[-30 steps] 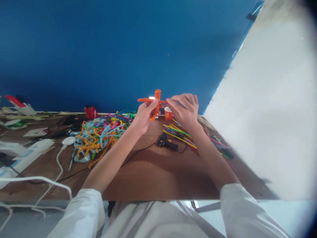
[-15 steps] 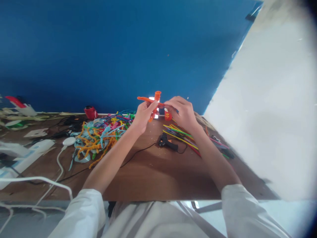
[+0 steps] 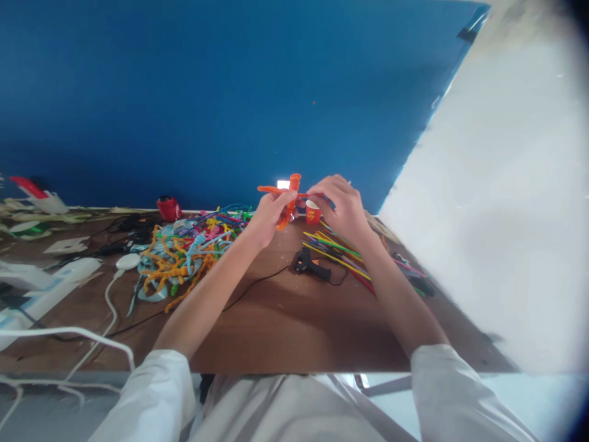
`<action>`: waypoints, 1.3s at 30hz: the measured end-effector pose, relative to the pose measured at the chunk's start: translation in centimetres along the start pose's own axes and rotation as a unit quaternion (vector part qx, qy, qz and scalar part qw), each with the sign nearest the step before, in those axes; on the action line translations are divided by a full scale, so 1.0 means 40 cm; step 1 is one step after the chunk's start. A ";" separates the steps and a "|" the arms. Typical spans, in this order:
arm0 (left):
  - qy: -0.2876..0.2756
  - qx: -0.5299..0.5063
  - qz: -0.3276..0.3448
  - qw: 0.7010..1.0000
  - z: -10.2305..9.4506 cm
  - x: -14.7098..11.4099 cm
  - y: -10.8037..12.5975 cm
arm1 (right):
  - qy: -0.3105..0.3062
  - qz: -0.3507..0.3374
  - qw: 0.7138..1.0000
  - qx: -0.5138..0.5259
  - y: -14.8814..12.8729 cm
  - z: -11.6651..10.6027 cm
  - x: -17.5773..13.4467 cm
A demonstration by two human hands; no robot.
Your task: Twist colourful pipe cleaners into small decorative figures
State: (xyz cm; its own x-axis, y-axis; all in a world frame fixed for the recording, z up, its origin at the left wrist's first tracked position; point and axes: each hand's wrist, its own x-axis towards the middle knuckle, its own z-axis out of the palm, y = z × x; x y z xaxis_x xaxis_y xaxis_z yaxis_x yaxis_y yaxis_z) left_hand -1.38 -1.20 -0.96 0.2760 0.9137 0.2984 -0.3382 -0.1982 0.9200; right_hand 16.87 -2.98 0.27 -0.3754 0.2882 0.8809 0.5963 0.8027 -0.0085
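Note:
An orange pipe-cleaner figure (image 3: 294, 182), with a wound upright body and thin arms sticking out sideways, is held up above the back of the table. My left hand (image 3: 267, 219) is closed around its middle, thumb in front. With its fingertips, my right hand (image 3: 340, 204) pinches the end of the arm that points right; the fingers partly hide that tip. Just below and behind my right fingers stands a red paper cup (image 3: 313, 214). A black glue gun (image 3: 311, 266) lies on the table below the hands.
Loose straight pipe cleaners (image 3: 340, 250) lie at the right under my forearm. To the left spreads a tangled pile of coloured pipe-cleaner pieces (image 3: 188, 245). Farther left are a white power strip (image 3: 59, 294) and cables. A red container (image 3: 169, 209) stands by the blue wall (image 3: 207, 92).
The orange figure and both hands have shifted only slightly, the figure a little lower. My right fingers have adjusted on its arm, and more of the red cup shows.

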 end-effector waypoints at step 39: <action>0.027 0.133 0.088 0.987 0.003 -0.028 0.016 | -0.008 0.256 0.918 0.302 -0.028 0.012 0.013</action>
State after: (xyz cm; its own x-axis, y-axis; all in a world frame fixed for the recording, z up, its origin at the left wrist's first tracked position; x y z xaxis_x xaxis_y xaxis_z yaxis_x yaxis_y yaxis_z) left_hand -1.79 -2.41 -0.69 0.1828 0.8733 0.4516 -0.1254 -0.4348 0.8917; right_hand 15.66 -3.46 0.52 -0.1693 0.7127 0.6807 0.1975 0.7012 -0.6850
